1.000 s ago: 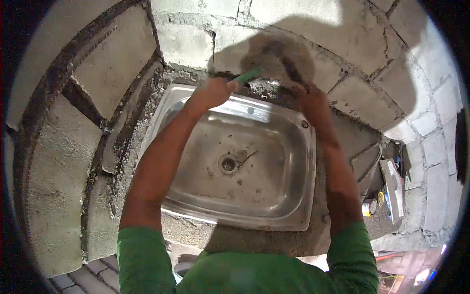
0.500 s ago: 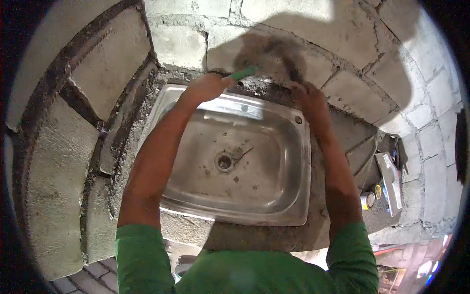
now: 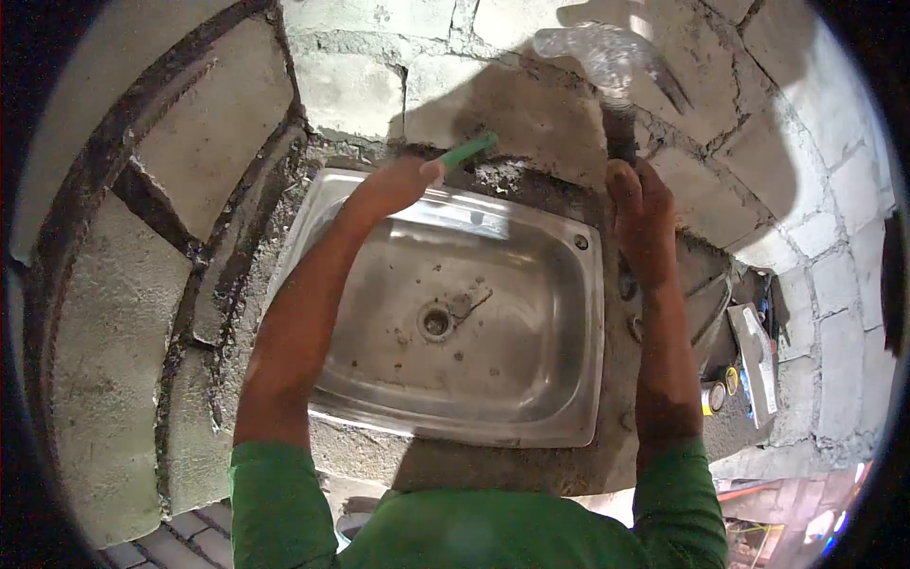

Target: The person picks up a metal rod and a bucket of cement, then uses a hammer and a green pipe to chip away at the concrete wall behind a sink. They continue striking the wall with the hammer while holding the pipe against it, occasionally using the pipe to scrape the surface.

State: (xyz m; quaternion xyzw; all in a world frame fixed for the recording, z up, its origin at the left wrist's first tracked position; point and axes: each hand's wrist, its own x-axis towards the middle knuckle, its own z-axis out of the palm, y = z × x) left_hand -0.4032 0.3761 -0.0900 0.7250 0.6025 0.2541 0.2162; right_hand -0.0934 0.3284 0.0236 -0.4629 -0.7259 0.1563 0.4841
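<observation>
My left hand (image 3: 391, 188) is closed around a green chisel (image 3: 469, 150) at the back edge of the sink. The chisel's green end sticks out to the upper right, close to the block wall; its other end is hidden by my hand. My right hand (image 3: 645, 204) grips the dark handle of a claw hammer (image 3: 611, 62), raised beyond the sink's back right corner. The hammer's metal head is blurred and well apart from the chisel. Below my hands lies a stainless steel sink (image 3: 595, 332), with bits of debris around its drain (image 3: 436, 323).
A rough concrete block wall (image 3: 351, 95) rises behind the sink, with another (image 3: 114, 351) on the left. Cans (image 3: 713, 396) and a flat grey-white piece (image 3: 754, 360) lie on the counter at the right. Crumbled mortar (image 3: 531, 180) lines the sink's back edge.
The hammer has swung up and right from a blurred, lower position near the wall, and my right hand has moved right with it. My left hand and the chisel have barely moved.
</observation>
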